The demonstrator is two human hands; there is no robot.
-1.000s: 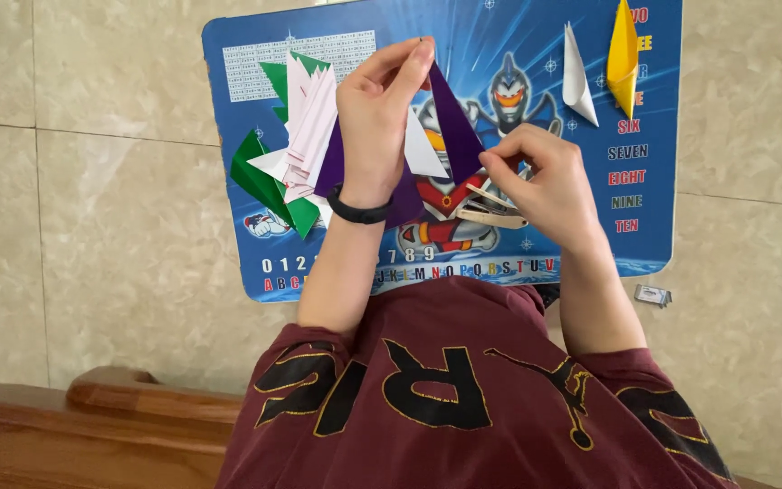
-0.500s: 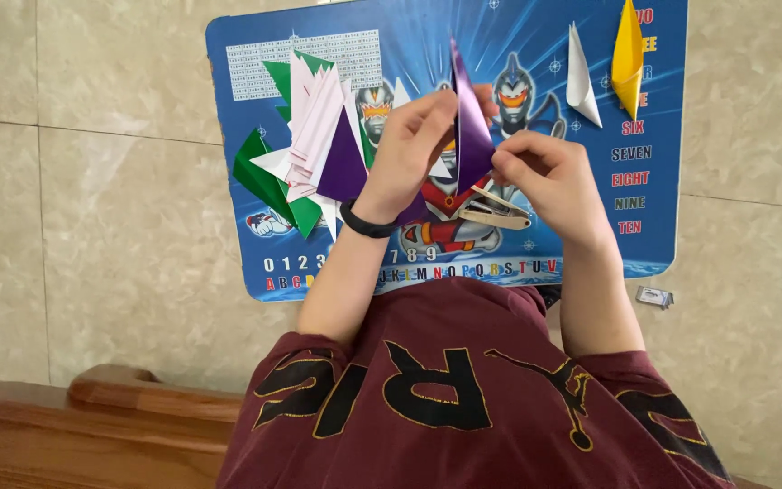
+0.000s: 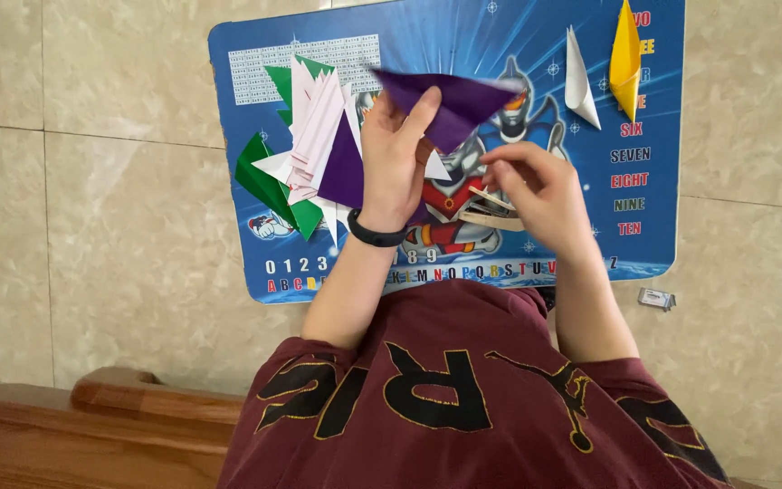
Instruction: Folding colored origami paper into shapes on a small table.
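Folding step, item: folded purple paper triangle (image 3: pixel 450 104), raised above the blue printed mat (image 3: pixel 518 36). Your left hand (image 3: pixel 395 158) pinches it; right hand (image 3: pixel 536 186) half-curled, empty, just beside. Next crease likely needs both hands.

We count one blue mat (image 3: pixel 255 109), two hands, one purple folded paper (image 3: pixel 450 104) held up, one yellow folded shape (image 3: pixel 624 59), one white folded shape (image 3: pixel 581 81), and one black wristband (image 3: pixel 375 237).
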